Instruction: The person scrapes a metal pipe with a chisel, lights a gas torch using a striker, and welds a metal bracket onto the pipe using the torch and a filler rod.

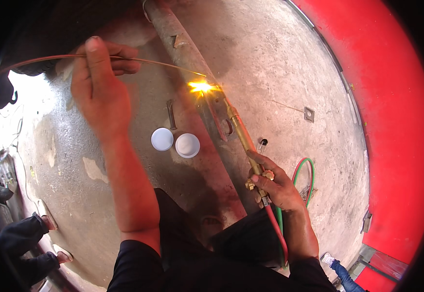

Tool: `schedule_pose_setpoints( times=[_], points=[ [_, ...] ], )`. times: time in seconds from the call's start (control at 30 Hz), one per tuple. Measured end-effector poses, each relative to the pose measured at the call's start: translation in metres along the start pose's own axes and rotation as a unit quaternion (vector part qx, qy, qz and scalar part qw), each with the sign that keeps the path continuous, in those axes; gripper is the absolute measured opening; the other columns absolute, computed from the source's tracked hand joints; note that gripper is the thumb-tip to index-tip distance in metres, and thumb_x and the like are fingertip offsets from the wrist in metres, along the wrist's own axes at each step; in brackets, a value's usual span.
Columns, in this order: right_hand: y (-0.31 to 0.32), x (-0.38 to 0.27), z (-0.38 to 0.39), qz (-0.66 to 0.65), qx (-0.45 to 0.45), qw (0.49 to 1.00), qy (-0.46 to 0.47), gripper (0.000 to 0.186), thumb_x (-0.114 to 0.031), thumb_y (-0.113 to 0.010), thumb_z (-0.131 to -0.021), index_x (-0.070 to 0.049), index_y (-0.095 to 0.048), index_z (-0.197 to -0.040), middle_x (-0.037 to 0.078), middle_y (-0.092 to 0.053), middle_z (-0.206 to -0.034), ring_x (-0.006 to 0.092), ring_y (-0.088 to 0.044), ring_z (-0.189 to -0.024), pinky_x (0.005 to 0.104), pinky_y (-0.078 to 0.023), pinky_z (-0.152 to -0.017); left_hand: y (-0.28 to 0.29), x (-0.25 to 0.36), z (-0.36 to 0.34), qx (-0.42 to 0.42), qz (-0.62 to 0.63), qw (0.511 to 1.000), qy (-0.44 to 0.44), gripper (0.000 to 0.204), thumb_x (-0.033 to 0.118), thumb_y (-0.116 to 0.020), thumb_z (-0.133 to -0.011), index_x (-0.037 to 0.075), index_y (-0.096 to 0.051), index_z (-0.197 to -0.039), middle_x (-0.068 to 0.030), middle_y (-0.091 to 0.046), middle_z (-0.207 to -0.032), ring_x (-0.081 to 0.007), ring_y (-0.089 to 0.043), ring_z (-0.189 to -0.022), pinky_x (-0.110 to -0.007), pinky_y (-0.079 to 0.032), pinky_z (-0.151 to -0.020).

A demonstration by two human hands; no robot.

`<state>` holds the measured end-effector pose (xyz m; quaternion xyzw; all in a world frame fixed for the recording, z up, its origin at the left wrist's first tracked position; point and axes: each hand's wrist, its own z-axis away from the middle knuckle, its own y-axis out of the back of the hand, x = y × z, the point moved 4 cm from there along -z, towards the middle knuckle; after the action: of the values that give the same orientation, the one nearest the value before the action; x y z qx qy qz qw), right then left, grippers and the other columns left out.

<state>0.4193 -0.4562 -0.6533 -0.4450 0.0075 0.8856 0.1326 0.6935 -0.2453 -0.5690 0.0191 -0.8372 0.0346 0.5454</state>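
A thin brazing rod (168, 65) is pinched between the fingers and thumb of my left hand (102, 92), its tip reaching right, just above a bright yellow flame (202, 86). My right hand (280, 187) is wrapped round the valve end of a brass gas torch (242, 132). The torch slants up and left, its nozzle end at the glare. Under the flame runs a long rusty metal tube (185, 51), with a torn patch near its far part. Glare hides the exact spot being heated.
Red (276, 231) and green (312, 170) hoses trail from the torch. Left of the tube lie a bolt (171, 114) and two white round lids (162, 139). A square metal plate (309, 114) lies to the right, before a red panel (382, 121). Other people's feet (49, 222) show at lower left.
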Motion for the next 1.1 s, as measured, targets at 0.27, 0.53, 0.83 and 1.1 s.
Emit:
schedule_pose_setpoints(
  times=[0.27, 0.53, 0.83, 1.1],
  points=[
    [0.003, 0.001, 0.001, -0.015, 0.008, 1.0, 0.0, 0.06, -0.013, -0.066, -0.098, -0.007, -0.041, -0.152, 0.003, -0.058, -0.09, 0.0118, -0.059, -0.068, 0.0268, -0.048, -0.057, 0.009, -0.002, -0.003, 0.007, -0.064, 0.998, -0.018, 0.041, 0.038, -0.045, -0.108, 0.004, -0.063, -0.095, -0.0088, -0.069, -0.082, -0.0141, -0.065, -0.066, -0.029, -0.054, -0.071],
    [0.018, -0.002, 0.004, -0.128, 0.022, 0.983, 0.134, 0.075, -0.024, -0.072, -0.09, -0.003, -0.038, -0.153, 0.01, -0.062, -0.102, 0.0167, -0.06, -0.092, 0.0295, -0.049, -0.075, 0.002, -0.036, 0.002, -0.191, -0.133, 0.957, 0.174, 0.04, 0.039, -0.053, -0.104, 0.002, -0.065, -0.097, -0.0051, -0.068, -0.079, -0.0124, -0.064, -0.067, -0.028, -0.05, -0.066],
    [0.019, -0.002, 0.004, -0.125, 0.023, 0.983, 0.132, 0.079, -0.032, -0.074, -0.09, -0.003, -0.037, -0.154, 0.011, -0.062, -0.101, 0.0169, -0.061, -0.088, 0.0279, -0.05, -0.071, -0.035, -0.088, 0.029, -0.419, -0.159, 0.867, 0.219, 0.035, 0.036, -0.051, -0.106, 0.003, -0.062, -0.101, -0.0061, -0.069, -0.09, -0.0143, -0.068, -0.079, -0.03, -0.054, -0.077],
    [0.017, -0.003, 0.004, -0.129, 0.005, 0.984, 0.125, 0.076, -0.027, -0.072, -0.091, -0.003, -0.036, -0.154, 0.009, -0.062, -0.102, 0.0165, -0.061, -0.09, 0.028, -0.05, -0.074, -0.039, -0.128, 0.042, -0.481, -0.187, 0.831, 0.208, 0.034, 0.034, -0.05, -0.107, 0.003, -0.062, -0.102, -0.0047, -0.069, -0.089, -0.0143, -0.066, -0.08, -0.03, -0.052, -0.079]
  ],
)
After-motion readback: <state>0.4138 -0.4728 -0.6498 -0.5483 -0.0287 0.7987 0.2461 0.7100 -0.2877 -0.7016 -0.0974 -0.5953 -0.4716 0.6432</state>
